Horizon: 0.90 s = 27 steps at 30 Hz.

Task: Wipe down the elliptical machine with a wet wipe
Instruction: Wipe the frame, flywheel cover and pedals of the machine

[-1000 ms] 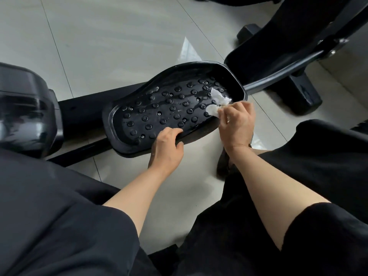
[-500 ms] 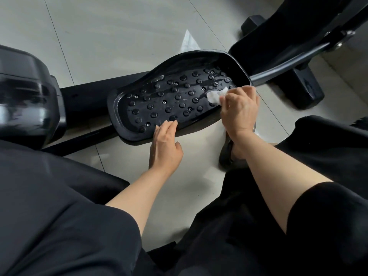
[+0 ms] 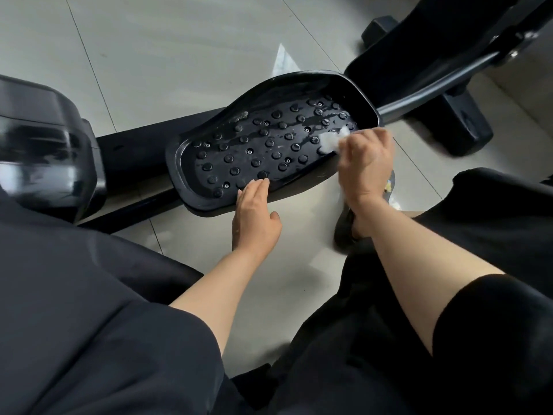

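- My right hand (image 3: 363, 166) has its fingers clenched on the wet wipe (image 3: 330, 141), which pokes out just past the knuckles onto the foot pedal (image 3: 269, 145).
- Left hand (image 3: 254, 217) flat, fingers released, tips resting on the near rim.
- I'd work the wad between the studs toward the left fingertips, pedal braced.

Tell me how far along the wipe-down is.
Done: the pedal shows wet streaks between its studs. In hand: the right hand holds the wet wipe at the pedal's right end, while the left hand steadies the near rim. Left: the housing shows no streaks.
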### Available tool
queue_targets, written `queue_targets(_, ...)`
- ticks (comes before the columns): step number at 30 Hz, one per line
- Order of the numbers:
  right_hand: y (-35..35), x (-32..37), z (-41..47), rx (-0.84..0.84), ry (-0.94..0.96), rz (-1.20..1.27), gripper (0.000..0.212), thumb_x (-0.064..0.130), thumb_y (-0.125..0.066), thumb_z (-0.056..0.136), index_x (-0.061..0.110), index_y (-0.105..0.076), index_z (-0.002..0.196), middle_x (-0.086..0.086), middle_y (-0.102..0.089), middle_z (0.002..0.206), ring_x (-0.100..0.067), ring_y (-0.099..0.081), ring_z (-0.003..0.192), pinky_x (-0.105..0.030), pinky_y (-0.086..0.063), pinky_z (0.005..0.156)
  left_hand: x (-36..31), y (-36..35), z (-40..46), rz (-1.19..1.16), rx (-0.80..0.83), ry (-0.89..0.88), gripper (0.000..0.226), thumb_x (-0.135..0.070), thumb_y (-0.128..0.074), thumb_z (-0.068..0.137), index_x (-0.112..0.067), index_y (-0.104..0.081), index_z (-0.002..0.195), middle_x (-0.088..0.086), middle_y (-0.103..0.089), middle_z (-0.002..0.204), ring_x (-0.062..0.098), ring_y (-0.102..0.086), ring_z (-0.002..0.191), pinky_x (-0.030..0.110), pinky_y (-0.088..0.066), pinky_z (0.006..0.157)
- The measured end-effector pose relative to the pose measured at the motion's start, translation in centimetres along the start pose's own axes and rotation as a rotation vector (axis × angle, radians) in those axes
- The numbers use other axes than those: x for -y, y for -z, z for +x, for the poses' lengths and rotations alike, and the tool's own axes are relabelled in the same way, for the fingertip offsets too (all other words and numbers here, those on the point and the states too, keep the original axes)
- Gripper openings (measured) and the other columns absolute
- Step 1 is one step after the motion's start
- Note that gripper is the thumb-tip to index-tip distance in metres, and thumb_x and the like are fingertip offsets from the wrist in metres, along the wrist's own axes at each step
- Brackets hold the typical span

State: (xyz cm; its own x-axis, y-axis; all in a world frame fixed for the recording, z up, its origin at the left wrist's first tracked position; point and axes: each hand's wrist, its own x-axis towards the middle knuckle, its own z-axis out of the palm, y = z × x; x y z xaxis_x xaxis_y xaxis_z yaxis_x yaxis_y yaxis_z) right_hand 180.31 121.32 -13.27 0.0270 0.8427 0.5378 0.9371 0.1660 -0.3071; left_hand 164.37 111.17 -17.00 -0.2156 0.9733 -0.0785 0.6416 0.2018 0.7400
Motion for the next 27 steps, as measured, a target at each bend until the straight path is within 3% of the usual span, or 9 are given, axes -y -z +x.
queue_targets(3,0.7,-1.2,0.7,-0.101,-0.36,0.166,0.021,0.012,-0.05,0.096,-0.002,-0.063,0.085,-0.015,-0.062,0.092,-0.025,-0.049,0.087,-0.02,-0.03,0.074,0.1,-0.1,-0.1,0.015,-0.006,0.016,0.063,0.001,-0.053,0.088,-0.01,-0.036,0.148,0.004,-0.032,0.155,0.019,-0.023,0.145,0.022,-0.004,0.119)
queue_targets(5,0.4,0.4,0.0,-0.018,-0.515,0.307,0.01,0.007,-0.049,0.096,0.003,-0.057,0.093,-0.009,-0.054,0.097,-0.012,-0.042,0.079,-0.015,-0.031,0.072,0.0,-0.2,-0.1,0.025,-0.015,0.013,0.063,0.002,-0.054,0.087,-0.01,-0.037,0.147,0.005,-0.034,0.154,0.021,-0.024,0.144,0.024,-0.008,0.119)
queue_targets(10,-1.6,7.1,-6.2,0.094,-0.648,0.568,0.008,-0.002,-0.041,0.095,-0.001,-0.048,0.093,-0.011,-0.044,0.097,-0.008,-0.025,0.068,-0.016,-0.023,0.067,-0.1,-0.3,0.3,0.017,-0.082,0.026,0.058,0.008,-0.051,0.083,-0.008,-0.05,0.139,0.006,-0.048,0.144,0.023,-0.039,0.137,0.021,-0.025,0.109)
queue_targets(14,-2.0,8.4,-8.4,0.313,-0.734,0.61,0.014,-0.003,-0.047,0.09,0.01,-0.043,0.086,-0.004,-0.045,0.093,-0.015,-0.036,0.072,-0.021,-0.025,0.062,-0.6,0.5,0.9,0.022,-0.105,0.077,0.052,0.008,-0.048,0.084,-0.011,-0.061,0.13,0.005,-0.061,0.132,0.021,-0.052,0.124,0.012,-0.03,0.096)
queue_targets(18,-1.7,5.2,-4.8,0.001,-0.938,0.692,0.016,-0.003,-0.056,0.082,0.014,-0.056,0.082,-0.001,-0.054,0.095,-0.015,-0.049,0.083,-0.007,-0.039,0.073,-1.8,0.9,1.1,0.064,-0.1,0.113,0.048,0.002,-0.049,0.088,-0.014,-0.061,0.131,0.004,-0.06,0.135,0.021,-0.051,0.126,0.017,-0.031,0.101)
queue_targets(21,-1.6,2.9,-2.1,-0.117,-1.064,0.758,0.018,0.002,-0.055,0.081,0.02,-0.057,0.079,-0.002,-0.062,0.097,-0.015,-0.056,0.086,-0.026,-0.048,0.084,-2.3,0.7,1.1,0.074,-0.067,0.056,0.049,0.003,-0.049,0.089,-0.012,-0.058,0.134,0.003,-0.057,0.138,0.018,-0.049,0.128,0.009,-0.024,0.099)
queue_targets(24,-1.6,5.3,-4.4,0.096,-1.032,0.75,0.022,0.0,-0.058,0.076,0.022,-0.06,0.076,-0.003,-0.065,0.095,-0.017,-0.056,0.09,-0.021,-0.041,0.074,-2.6,0.2,0.9,0.074,-0.065,-0.003,0.048,0.008,-0.05,0.086,-0.007,-0.06,0.131,0.006,-0.057,0.137,0.017,-0.05,0.128,0.011,-0.026,0.104)
queue_targets(27,-1.4,7.9,-7.5,0.28,-0.959,0.844,0.023,-0.004,-0.056,0.075,0.019,-0.061,0.072,-0.004,-0.066,0.091,-0.02,-0.057,0.091,-0.026,-0.045,0.076,-2.9,0.4,1.5,0.062,-0.092,0.018,0.043,0.012,-0.049,0.086,-0.004,-0.065,0.123,0.009,-0.06,0.131,0.02,-0.053,0.124,0.014,-0.031,0.102)
